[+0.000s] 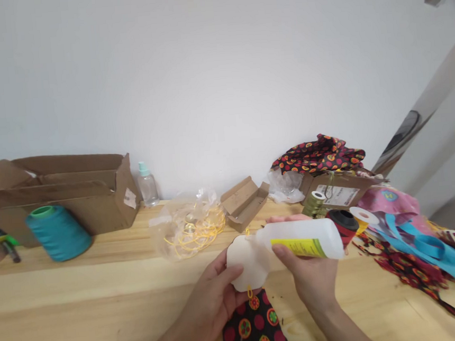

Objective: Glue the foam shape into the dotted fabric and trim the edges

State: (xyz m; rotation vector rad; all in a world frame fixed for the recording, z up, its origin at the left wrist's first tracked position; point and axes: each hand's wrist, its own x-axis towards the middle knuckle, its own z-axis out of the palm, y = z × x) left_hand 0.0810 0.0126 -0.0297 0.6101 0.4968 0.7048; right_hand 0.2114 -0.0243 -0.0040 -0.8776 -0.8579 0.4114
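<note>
My left hand (pixel 218 293) is closed on the edge of a flat white disc (pixel 248 264) with a wavy outline, thumb on its face. Yellow cord loops (pixel 250 292) stick out at the disc's top and bottom. In my right hand (pixel 312 274) lies a white squeeze bottle (pixel 329 236) with a yellow-green label, tilted sideways. Its nozzle points left at the disc's upper edge; whether the tip touches cannot be made out. Below the disc, a dark patterned fabric piece (pixel 251 327) rests on the wooden table.
At the left stand a cardboard box (pixel 123 211) and a teal thread cone (pixel 60 235). Along the wall are a clear spray bottle (pixel 148 187), yellow cord (pixel 201 231) in plastic and a small open box (pixel 246 203). Thread spools (pixel 341 224), blue ribbon (pixel 429 248) and fabric scraps crowd the right.
</note>
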